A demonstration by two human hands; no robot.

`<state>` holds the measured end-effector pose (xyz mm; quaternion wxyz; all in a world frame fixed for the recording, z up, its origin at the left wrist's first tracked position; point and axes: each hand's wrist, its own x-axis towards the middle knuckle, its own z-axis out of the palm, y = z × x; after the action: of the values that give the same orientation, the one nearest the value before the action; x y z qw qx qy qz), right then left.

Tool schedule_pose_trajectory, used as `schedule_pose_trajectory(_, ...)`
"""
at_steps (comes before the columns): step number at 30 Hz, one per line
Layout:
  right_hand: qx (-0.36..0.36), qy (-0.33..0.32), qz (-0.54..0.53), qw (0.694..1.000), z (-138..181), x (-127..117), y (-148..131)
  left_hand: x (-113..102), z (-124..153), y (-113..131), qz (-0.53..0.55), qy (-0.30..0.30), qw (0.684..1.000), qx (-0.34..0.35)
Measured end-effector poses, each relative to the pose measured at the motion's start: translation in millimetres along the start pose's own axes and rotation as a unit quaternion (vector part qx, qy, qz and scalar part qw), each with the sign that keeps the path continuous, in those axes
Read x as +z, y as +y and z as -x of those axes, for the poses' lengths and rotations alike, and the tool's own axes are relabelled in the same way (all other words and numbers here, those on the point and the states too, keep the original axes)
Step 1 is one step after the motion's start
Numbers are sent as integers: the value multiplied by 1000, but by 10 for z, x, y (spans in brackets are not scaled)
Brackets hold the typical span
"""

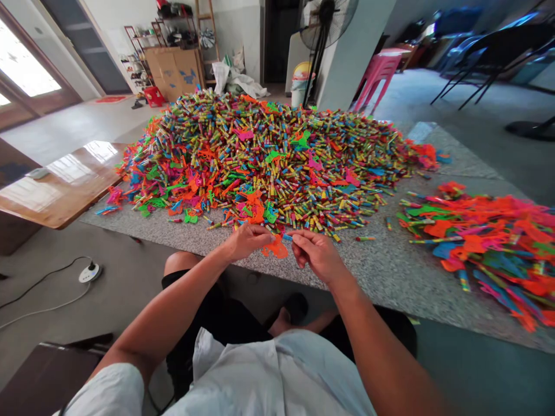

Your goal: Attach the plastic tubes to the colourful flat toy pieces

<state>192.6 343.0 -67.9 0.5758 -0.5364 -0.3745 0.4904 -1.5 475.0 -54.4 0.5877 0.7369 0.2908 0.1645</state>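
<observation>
My left hand [248, 241] pinches an orange flat plastic piece [276, 248] with a cut-out shape, just above the front edge of the granite table [373, 266]. Close on its right, my right hand [316, 254] grips a small tube with a blue end [287, 237] between thumb and fingers. The tube's tip is near the orange piece; whether they touch I cannot tell. Right behind both hands rises a large heap of small multicoloured tubes [281, 167], with orange, green and pink plastic pieces scattered over it.
To the right lies a second pile of tubes with bright plastic pieces [485, 237]. A wooden table [60, 185] stands at the left. Beyond the heap are a fan [325, 34], pink stools [377, 75] and a cardboard box [173, 72]. A power strip [90, 273] lies on the floor.
</observation>
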Motion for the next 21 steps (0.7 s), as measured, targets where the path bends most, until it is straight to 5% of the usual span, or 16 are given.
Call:
schedule_pose_trajectory(12, 48, -19, 18, 999, 344, -195, 174, 303, 2, -163, 80, -52, 989, -109)
schedule_pose_trajectory(16, 70, 19, -52, 996, 453, -223, 347, 446, -96, -140, -29, -49, 995, -80)
schedule_pose_trajectory(19, 74, 88, -63, 991, 470, -526, 438, 413, -141, -129, -164, -16, 986, -36)
schedule_pose_trajectory(21, 43, 238, -57, 969, 473, -956, 394, 259, -154, -191, -207, 16, 978, -17)
